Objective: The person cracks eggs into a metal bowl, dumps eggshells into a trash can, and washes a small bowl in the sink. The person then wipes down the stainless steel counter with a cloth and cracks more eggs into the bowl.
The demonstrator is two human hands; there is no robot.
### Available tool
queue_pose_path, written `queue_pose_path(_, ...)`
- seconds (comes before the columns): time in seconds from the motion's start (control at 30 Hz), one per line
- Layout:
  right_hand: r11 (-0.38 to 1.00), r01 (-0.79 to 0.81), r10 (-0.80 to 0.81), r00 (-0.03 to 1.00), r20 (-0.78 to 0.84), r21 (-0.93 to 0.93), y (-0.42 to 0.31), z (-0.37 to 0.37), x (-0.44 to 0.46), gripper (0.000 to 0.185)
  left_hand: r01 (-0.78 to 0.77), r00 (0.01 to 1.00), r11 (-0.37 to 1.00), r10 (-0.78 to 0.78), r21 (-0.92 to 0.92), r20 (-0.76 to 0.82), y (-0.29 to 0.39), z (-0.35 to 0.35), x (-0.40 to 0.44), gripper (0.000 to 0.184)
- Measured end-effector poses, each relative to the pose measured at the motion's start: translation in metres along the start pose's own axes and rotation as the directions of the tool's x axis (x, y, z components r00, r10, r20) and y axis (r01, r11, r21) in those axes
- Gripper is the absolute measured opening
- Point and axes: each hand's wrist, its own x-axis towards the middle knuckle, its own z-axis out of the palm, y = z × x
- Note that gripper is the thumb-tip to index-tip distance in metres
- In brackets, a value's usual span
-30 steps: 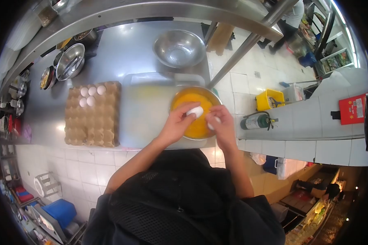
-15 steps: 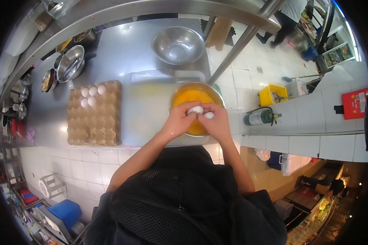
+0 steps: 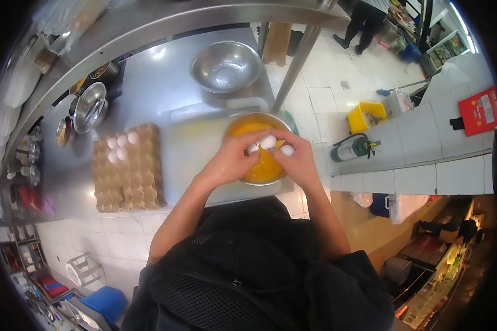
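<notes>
Both hands are over a metal bowl [image 3: 265, 183] of yellow liquid egg [image 3: 259, 172]. A white egg [image 3: 268, 142] is held between them, its shell broken apart, with yellow egg hanging below. My left hand [image 3: 231, 160] is closed on the left part of the shell. My right hand [image 3: 299, 163] grips the other part and also keeps a second white egg [image 3: 287, 150] against its fingers. Fingers partly hide the shell edges. To the left, a stack of cardboard egg trays [image 3: 138, 185] carries several white eggs [image 3: 121, 139].
The bowl stands on a white cutting board [image 3: 196, 157] on a steel table [image 3: 149, 77]. Behind it is another steel bowl [image 3: 226, 67]. More bowls [image 3: 90, 107] stand at the far left. A metal post [image 3: 297, 69] rises beyond the board. A person [image 3: 364, 22] stands farther back.
The egg between my hands has come apart, and yellow egg now shows under the shell. My hands have spread slightly. The whole view has shifted a little with my head.
</notes>
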Motion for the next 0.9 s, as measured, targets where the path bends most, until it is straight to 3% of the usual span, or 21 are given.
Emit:
queue_pose_path(0.03, 1.0, 0.0, 0.0, 1.0, -0.01, 0.004, 0.002, 0.001, -0.002, 0.041, -0.069, 0.998, 0.997, 0.069, 0.035, -0.01, 0.001, 0.001, 0.0, 0.053)
queue_pose_path(0.13, 0.998, 0.05, -0.048, 0.998, -0.051, 0.025, 0.004, 0.006, -0.006, 0.039, -0.024, 1.0, 0.999, 0.025, 0.027, -0.01, 0.014, 0.005, 0.004, 0.048)
queue_pose_path(0.2, 0.906, -0.221, 0.23, 0.973, 0.02, 0.36, -0.001, 0.009, -0.01, 0.035, -0.088, 0.995, 0.986, 0.093, 0.139, -0.031, 0.014, 0.01, 0.009, 0.051)
queue_pose_path(0.23, 0.906, -0.22, 0.23, 0.973, 0.016, 0.361, 0.0, 0.008, -0.012, 0.035, -0.147, 0.985, 0.958, 0.165, 0.246, -0.055, 0.015, 0.013, 0.013, 0.054)
queue_pose_path(0.3, 0.542, -0.345, 0.344, 0.923, 0.173, 0.766, 0.001, 0.002, -0.013, 0.032, -0.115, 0.991, 0.936, 0.129, 0.334, -0.02, 0.048, 0.014, 0.02, 0.06)
queue_pose_path(0.33, 0.546, -0.349, 0.342, 0.923, 0.178, 0.762, 0.001, -0.002, -0.011, 0.032, -0.08, 0.996, 0.904, 0.085, 0.42, 0.007, 0.06, 0.016, 0.024, 0.066)
queue_pose_path(0.37, 0.462, -0.313, 0.346, 0.925, 0.157, 0.83, 0.001, -0.007, -0.01, 0.033, -0.076, 0.996, 0.905, 0.085, 0.418, -0.004, 0.06, 0.021, 0.029, 0.066)
queue_pose_path(0.43, 0.281, -0.227, 0.36, 0.926, 0.116, 0.933, 0.001, -0.024, -0.007, 0.034, -0.354, 0.902, 0.849, 0.42, 0.393, -0.096, 0.056, 0.031, 0.038, 0.076)
queue_pose_path(0.53, 0.371, -0.115, 0.258, 0.966, 0.017, 0.922, 0.017, -0.062, 0.0, 0.028, -0.392, 0.873, 0.829, 0.472, 0.399, -0.124, 0.055, 0.022, 0.037, 0.081)
queue_pose_path(0.57, 0.428, -0.104, 0.213, 0.977, 0.011, 0.898, 0.035, -0.076, 0.004, 0.029, -0.268, 0.94, 0.902, 0.321, 0.338, -0.113, 0.061, 0.012, 0.027, 0.081)
queue_pose_path(0.6, 0.613, -0.108, 0.267, 0.961, -0.077, 0.783, 0.056, -0.087, 0.007, 0.034, -0.226, 0.946, 0.897, 0.296, 0.38, -0.135, 0.051, 0.002, 0.02, 0.081)
queue_pose_path(0.63, 0.763, -0.067, 0.276, 0.933, -0.23, 0.642, 0.052, -0.078, 0.005, 0.037, -0.148, 0.954, 0.95, 0.211, 0.276, -0.213, 0.029, -0.009, 0.016, 0.078)
queue_pose_path(0.7, 0.791, -0.264, 0.492, 0.812, -0.316, 0.552, 0.093, -0.078, -0.005, 0.037, -0.057, 0.899, 0.989, 0.109, 0.133, -0.424, -0.021, -0.04, 0.005, 0.065)
queue_pose_path(0.77, 0.753, -0.351, 0.591, 0.733, -0.338, 0.556, 0.158, -0.084, -0.033, 0.035, 0.219, 0.783, 0.94, -0.009, 0.263, -0.621, -0.062, -0.102, -0.017, 0.057)
queue_pose_path(0.83, 0.552, -0.418, 0.721, 0.674, -0.161, 0.721, 0.205, -0.093, -0.069, 0.032, 0.413, 0.568, 0.788, 0.169, 0.456, -0.806, -0.138, -0.168, -0.047, 0.052)
queue_pose_path(0.9, 0.514, -0.403, 0.756, 0.629, -0.179, 0.757, 0.218, -0.087, -0.085, 0.032, 0.639, 0.561, 0.432, 0.305, 0.636, -0.77, -0.148, -0.202, -0.084, 0.05)
